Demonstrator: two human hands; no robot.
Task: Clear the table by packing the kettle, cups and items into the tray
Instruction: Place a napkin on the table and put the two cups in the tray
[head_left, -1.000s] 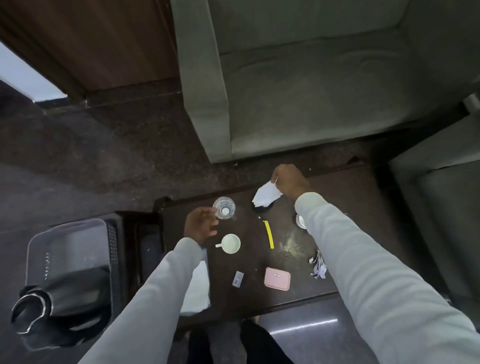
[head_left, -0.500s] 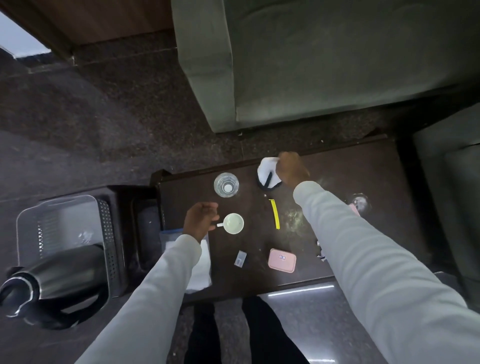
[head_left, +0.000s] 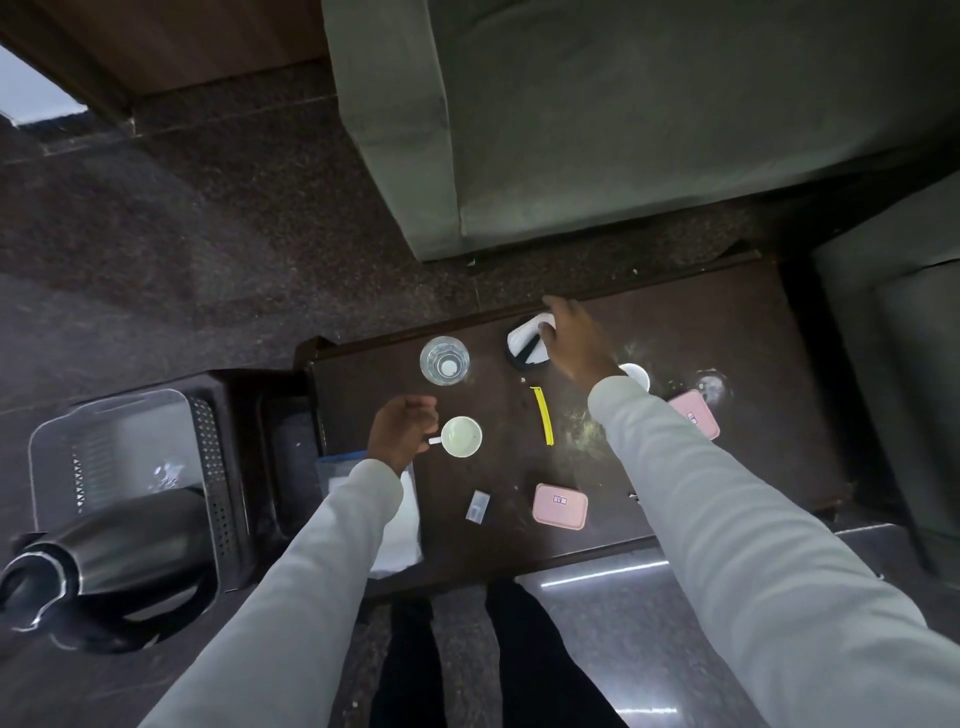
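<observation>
White cup (head_left: 461, 436) sits upright mid-desk (head_left: 727, 322), its handle pointing to nine o'clock into my left grip (head_left: 402, 434), which pinches it. My right grip (head_left: 574, 345), fingers loosely spread, rests on paper (head_left: 527, 338) at one o'clock from the cup.

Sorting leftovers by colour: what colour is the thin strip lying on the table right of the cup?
Yellow. The strip shows clearly in the head view.

Kettle (head_left: 119, 551) lying in grey tray (head_left: 130, 415)
</observation>
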